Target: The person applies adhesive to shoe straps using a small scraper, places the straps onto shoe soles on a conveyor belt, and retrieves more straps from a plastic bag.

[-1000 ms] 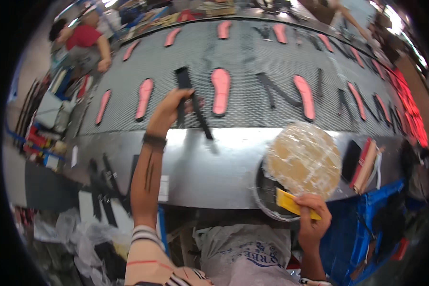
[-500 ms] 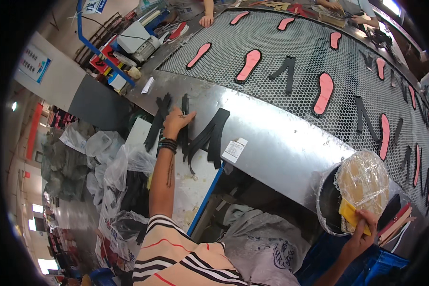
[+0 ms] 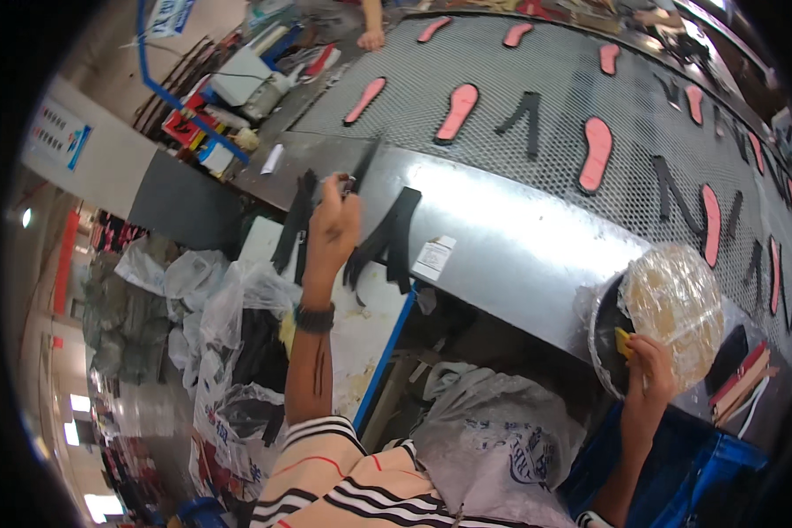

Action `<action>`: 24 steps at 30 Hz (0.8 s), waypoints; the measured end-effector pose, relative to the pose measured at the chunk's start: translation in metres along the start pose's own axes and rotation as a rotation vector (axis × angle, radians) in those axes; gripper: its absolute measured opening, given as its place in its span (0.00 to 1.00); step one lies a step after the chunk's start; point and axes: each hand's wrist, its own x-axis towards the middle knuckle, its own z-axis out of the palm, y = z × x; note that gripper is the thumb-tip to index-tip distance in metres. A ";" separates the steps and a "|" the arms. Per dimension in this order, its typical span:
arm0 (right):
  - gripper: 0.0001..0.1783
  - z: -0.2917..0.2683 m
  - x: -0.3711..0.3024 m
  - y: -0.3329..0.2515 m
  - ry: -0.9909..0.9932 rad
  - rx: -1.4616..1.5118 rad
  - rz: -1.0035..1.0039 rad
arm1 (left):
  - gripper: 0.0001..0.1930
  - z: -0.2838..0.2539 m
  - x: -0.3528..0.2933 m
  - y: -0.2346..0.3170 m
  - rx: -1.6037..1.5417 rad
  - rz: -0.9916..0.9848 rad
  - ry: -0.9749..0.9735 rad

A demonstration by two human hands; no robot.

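At the far left we see clear plastic bags [image 3: 194,290] heaped on the floor beside a white tabletop [image 3: 361,343] with a blue edge. Above it our left hand [image 3: 333,231] is raised, its grip closed around a black strap piece [image 3: 362,167] that sticks up and away from the fingers. More black strap pieces [image 3: 394,238] hang over the near edge of the steel ledge [image 3: 519,238], just beside that hand. Beyond the ledge runs the perforated belt [image 3: 519,79], carrying pink insoles [image 3: 597,154] and other black pieces, well apart from both hands. Another person's hand [image 3: 371,37] rests at its far side. To the right, our right hand [image 3: 649,370] closes its grip on a small yellow scraper [image 3: 623,341], held against the black rim of a round tub [image 3: 603,339] covered in crinkled clear film.
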 end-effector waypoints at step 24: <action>0.05 -0.022 -0.014 -0.019 0.040 0.086 -0.087 | 0.11 0.179 -0.200 0.124 -1.294 -0.164 -0.220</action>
